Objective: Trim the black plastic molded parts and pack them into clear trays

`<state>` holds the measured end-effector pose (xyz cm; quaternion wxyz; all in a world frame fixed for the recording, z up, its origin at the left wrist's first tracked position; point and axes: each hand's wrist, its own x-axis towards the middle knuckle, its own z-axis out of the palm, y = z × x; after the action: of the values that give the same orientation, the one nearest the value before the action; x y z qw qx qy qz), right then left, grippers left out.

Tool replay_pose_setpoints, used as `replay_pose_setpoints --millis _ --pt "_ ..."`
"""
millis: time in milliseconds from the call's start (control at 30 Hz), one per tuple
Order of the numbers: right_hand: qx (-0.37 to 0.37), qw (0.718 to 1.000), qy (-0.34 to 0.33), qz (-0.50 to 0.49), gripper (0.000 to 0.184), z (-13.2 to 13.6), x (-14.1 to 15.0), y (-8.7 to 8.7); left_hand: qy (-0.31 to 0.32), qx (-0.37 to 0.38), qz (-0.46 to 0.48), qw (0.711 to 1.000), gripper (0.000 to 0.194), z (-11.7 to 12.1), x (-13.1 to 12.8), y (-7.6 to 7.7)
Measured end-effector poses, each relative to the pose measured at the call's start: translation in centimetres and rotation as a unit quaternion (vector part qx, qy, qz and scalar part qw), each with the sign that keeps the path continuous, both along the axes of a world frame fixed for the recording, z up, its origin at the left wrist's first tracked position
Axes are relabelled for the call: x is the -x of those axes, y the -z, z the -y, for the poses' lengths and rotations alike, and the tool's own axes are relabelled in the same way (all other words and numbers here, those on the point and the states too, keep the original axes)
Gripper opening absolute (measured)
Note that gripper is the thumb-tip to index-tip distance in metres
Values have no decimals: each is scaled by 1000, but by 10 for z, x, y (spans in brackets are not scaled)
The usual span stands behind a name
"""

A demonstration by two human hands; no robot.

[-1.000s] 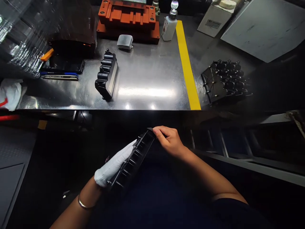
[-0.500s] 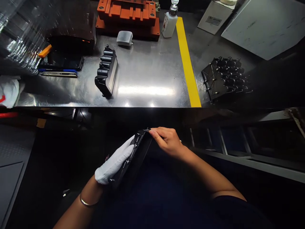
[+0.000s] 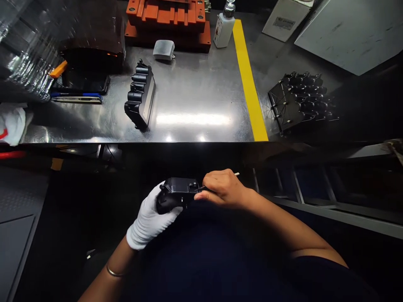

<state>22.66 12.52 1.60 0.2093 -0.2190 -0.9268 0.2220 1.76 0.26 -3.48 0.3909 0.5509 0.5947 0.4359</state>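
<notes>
My left hand (image 3: 153, 216), in a white glove, grips a black moulded plastic part (image 3: 181, 186) in front of my body, below the bench edge. Its thumb lies along the near side of the part. My bare right hand (image 3: 222, 188) is closed round a slim tool whose pale end (image 3: 236, 173) pokes out behind the fist. The thin front of that tool meets the right end of the part, though its exact tip is hard to make out. On the bench stands a similar black ribbed part (image 3: 140, 95).
Orange fixture blocks (image 3: 166, 31), a small whitish block (image 3: 164, 50) and a white pump bottle (image 3: 224, 27) stand at the back. Yellow tape (image 3: 248, 79) crosses the steel bench (image 3: 195, 92). Several black parts (image 3: 299, 100) sit to its right. Pens (image 3: 77, 98) and clear plastic wrapping (image 3: 28, 54) lie left.
The black part has been turned from a steep slant to nearly level, showing another face. My left hand has rolled with it; my right hand now has its tool at the part's right end.
</notes>
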Motion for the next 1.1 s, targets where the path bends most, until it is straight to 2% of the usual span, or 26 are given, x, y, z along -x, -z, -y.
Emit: replay_pose_setpoints --millis 133,233,333,567,667,767,867,933,1033,1100 --pt "-58 998 -15 -2 51 -2 -1 -3 22 -2 10 1000 53 -1 4 1" --pt "-65 997 -23 20 52 -3 -2 -4 31 10 0 999 57 -3 7 -1" --pt "-63 996 -51 26 51 -4 -3 -5 42 51 13 998 59 -5 8 -5" --pt "-61 996 -53 27 52 -5 -4 -2 56 152 27 986 67 -10 9 -8" --pt "-34 998 -52 5 51 -4 -4 -1 33 192 42 980 69 -11 6 -9" --pt "56 998 -17 -33 45 -3 -7 -1 -1 227 121 966 63 -11 2 -9" --pt "112 991 55 -51 37 0 -10 -1 -61 182 189 963 56 -8 -1 -7" --pt "114 989 75 -50 33 2 -11 -1 -83 125 182 972 48 -6 -1 -6" --pt "111 991 63 -50 32 6 -10 -1 -61 79 140 985 34 -5 3 -4" --pt "107 992 54 -49 32 7 -9 -2 -38 65 123 990 31 -4 7 -4"
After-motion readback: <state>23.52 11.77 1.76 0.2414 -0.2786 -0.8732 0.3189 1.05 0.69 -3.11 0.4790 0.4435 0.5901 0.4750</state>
